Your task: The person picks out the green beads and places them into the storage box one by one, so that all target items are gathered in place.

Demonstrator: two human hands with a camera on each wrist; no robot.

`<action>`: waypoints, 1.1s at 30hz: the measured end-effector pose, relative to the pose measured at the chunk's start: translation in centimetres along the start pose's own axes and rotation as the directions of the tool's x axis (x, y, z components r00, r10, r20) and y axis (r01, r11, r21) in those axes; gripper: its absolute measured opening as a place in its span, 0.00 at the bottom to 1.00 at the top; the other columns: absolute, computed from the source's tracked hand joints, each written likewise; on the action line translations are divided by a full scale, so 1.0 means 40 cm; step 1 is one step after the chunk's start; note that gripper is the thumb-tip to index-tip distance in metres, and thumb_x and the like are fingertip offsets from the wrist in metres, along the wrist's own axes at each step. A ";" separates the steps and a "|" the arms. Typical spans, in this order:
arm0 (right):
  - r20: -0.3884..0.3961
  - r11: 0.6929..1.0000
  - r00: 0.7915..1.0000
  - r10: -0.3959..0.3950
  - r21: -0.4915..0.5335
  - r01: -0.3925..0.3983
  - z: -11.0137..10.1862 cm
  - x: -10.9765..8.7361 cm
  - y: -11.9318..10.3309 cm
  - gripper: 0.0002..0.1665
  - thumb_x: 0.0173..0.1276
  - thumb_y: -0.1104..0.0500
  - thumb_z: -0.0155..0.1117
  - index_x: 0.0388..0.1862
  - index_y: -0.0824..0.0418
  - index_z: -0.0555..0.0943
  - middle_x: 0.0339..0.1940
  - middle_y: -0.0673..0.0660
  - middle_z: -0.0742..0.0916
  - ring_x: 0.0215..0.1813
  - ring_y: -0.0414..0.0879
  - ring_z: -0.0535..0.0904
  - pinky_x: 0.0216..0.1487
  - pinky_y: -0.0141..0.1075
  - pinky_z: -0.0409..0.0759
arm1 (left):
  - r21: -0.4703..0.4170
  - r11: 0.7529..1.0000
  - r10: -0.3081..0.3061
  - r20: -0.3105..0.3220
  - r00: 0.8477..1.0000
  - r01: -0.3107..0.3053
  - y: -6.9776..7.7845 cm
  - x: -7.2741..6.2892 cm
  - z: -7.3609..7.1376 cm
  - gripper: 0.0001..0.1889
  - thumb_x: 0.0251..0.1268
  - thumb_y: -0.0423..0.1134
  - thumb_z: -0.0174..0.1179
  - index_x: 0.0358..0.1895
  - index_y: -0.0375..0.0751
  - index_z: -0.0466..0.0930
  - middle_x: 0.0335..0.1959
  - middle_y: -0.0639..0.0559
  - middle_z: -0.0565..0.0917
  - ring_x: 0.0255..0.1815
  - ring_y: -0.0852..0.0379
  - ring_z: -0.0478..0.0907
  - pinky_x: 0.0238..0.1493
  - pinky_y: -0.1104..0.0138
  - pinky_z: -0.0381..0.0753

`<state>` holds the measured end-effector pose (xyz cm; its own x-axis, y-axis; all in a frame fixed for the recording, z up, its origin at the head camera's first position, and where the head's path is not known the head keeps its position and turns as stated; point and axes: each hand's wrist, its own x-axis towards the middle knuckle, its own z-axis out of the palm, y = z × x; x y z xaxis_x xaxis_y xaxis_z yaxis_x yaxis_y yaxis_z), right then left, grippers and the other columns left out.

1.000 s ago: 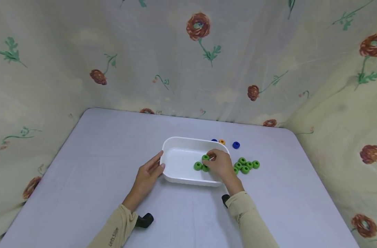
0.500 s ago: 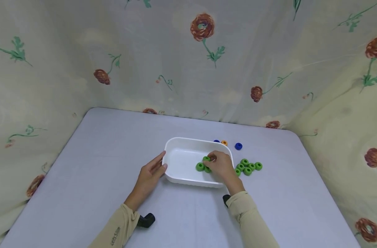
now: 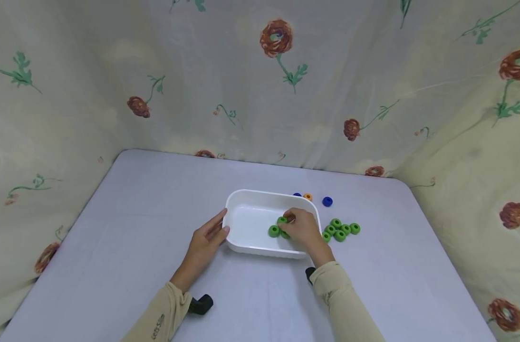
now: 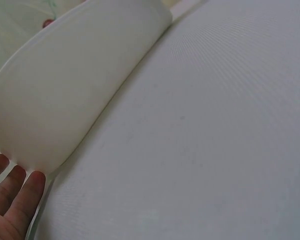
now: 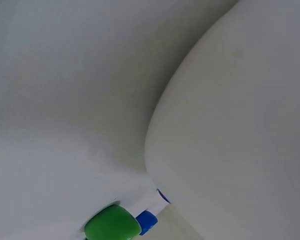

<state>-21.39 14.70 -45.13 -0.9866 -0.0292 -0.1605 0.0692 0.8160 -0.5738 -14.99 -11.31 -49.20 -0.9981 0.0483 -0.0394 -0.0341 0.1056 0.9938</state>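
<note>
A white rectangular tray (image 3: 251,216) stands on the table. My left hand (image 3: 203,243) rests on its left end, the nearly straight fingers and thumb touching the outer wall. In the left wrist view, the fingertips (image 4: 36,181) touch the tray's wall (image 4: 70,85). Over the tray's right part, my right hand (image 3: 303,229) pinches a green bead (image 3: 281,220) with a hole in it, between thumb and fingers. Two more green beads lie just below it in the tray, one (image 3: 274,231) fully visible, the other (image 3: 284,235) partly covered by the hand. The right wrist view shows no fingers.
Several green beads (image 3: 340,235) lie on the table to the tray's right. Behind the tray are an orange bead (image 3: 308,196), a blue bead (image 3: 327,202) and another blue bead (image 3: 297,194) partly hidden by the rim. Flowered curtains (image 3: 243,71) surround the table (image 3: 157,199).
The view shifts slightly with the head. Both hands, the tray and the beads keep nearly the same places; my right hand still pinches the green bead.
</note>
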 end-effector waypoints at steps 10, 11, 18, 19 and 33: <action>0.015 1.000 1.000 -0.002 -0.023 0.002 -0.004 0.001 -0.001 0.17 0.65 0.56 0.72 0.50 0.61 0.83 0.46 0.57 0.88 0.46 0.48 0.82 0.49 0.40 0.86 | 0.000 1.000 0.003 -0.001 1.000 -0.003 -0.001 0.000 0.003 0.28 0.75 0.45 0.58 0.75 0.57 0.66 0.79 0.53 0.64 0.77 0.50 0.67 0.72 0.66 0.74; 0.015 1.000 1.000 -0.002 -0.023 0.002 -0.004 -0.001 -0.001 0.17 0.65 0.56 0.72 0.50 0.61 0.83 0.46 0.57 0.88 0.46 0.48 0.82 0.50 0.40 0.86 | -0.003 1.000 0.005 -0.002 1.000 -0.005 -0.001 0.000 0.003 0.28 0.75 0.45 0.58 0.75 0.57 0.66 0.79 0.53 0.64 0.77 0.50 0.67 0.72 0.66 0.74; 0.008 1.000 1.000 -0.027 -0.016 0.027 -0.007 -0.010 0.000 0.18 0.70 0.53 0.67 0.52 0.62 0.83 0.48 0.59 0.88 0.48 0.50 0.82 0.52 0.43 0.86 | -0.006 1.000 0.007 -0.007 1.000 -0.007 -0.005 0.001 0.005 0.27 0.75 0.44 0.58 0.75 0.57 0.67 0.78 0.53 0.65 0.76 0.50 0.68 0.72 0.66 0.75; 0.006 0.999 1.000 -0.031 -0.013 0.031 -0.009 -0.012 0.000 0.18 0.70 0.53 0.66 0.53 0.62 0.83 0.49 0.59 0.88 0.49 0.50 0.83 0.52 0.44 0.86 | -0.003 1.000 0.006 -0.008 1.000 -0.006 -0.005 0.001 0.005 0.27 0.75 0.44 0.58 0.75 0.58 0.67 0.78 0.54 0.65 0.77 0.50 0.68 0.72 0.66 0.75; -0.246 0.989 0.965 -0.089 0.093 0.115 -0.096 -0.066 0.023 0.20 0.73 0.54 0.63 0.57 0.64 0.82 0.50 0.62 0.88 0.54 0.55 0.83 0.56 0.48 0.86 | -0.003 1.000 0.011 -0.012 1.000 -0.011 -0.005 0.000 0.004 0.27 0.75 0.45 0.58 0.75 0.58 0.67 0.78 0.55 0.65 0.76 0.51 0.68 0.71 0.66 0.75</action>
<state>-19.30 17.74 -42.15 -0.9947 0.0413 0.0940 -0.0314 0.7497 -0.6611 -14.99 -11.17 -49.42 -0.9989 0.0373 -0.0274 -0.0235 0.1020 0.9945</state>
